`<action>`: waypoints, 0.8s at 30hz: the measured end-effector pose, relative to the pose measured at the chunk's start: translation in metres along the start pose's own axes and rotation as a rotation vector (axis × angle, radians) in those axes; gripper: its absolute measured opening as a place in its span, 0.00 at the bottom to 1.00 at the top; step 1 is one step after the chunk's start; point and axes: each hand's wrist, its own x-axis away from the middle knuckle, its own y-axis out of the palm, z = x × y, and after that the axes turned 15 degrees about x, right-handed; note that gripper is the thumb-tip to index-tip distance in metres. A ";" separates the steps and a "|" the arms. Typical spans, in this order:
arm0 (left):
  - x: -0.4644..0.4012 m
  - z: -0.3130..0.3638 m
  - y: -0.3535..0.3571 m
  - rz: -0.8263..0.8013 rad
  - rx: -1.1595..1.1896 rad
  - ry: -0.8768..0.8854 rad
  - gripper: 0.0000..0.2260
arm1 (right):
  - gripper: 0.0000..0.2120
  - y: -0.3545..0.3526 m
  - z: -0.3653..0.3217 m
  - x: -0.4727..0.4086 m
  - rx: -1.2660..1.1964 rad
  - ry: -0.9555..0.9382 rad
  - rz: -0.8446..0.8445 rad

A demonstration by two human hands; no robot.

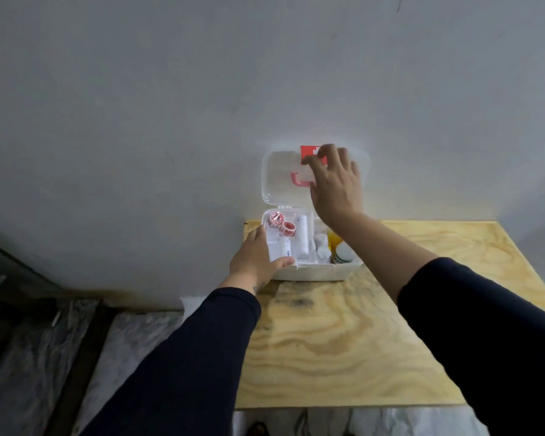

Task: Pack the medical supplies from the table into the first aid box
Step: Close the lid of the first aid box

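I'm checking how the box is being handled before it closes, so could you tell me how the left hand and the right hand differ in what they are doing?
The left hand is low, gripping the box base at its near left corner; the right hand is raised, fingers on the open lid by the red latch. The left hand's thumb lies along the rim; the right hand's fingers are spread. Both wear dark sleeves and touch the same box.

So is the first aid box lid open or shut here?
Open: the lid stands upright against the wall, right hand on it, supplies visible inside.
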 end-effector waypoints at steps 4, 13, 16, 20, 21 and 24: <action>-0.001 -0.004 0.002 -0.002 0.001 0.008 0.44 | 0.26 0.003 0.020 -0.015 0.029 0.046 -0.084; 0.000 0.011 -0.007 0.122 -0.010 0.023 0.37 | 0.18 -0.013 0.028 -0.004 0.098 -0.047 0.012; 0.013 0.040 -0.023 0.307 -0.036 0.088 0.34 | 0.15 -0.021 0.034 0.023 0.045 -0.071 0.071; 0.025 0.067 -0.031 0.351 -0.114 0.212 0.30 | 0.16 -0.025 0.036 0.065 0.002 -0.147 0.038; 0.028 0.070 -0.029 0.322 -0.144 0.212 0.29 | 0.17 -0.025 0.035 0.075 0.008 -0.171 0.025; 0.033 0.073 -0.016 0.227 -0.214 0.199 0.28 | 0.20 -0.021 0.032 0.103 0.041 -0.215 -0.019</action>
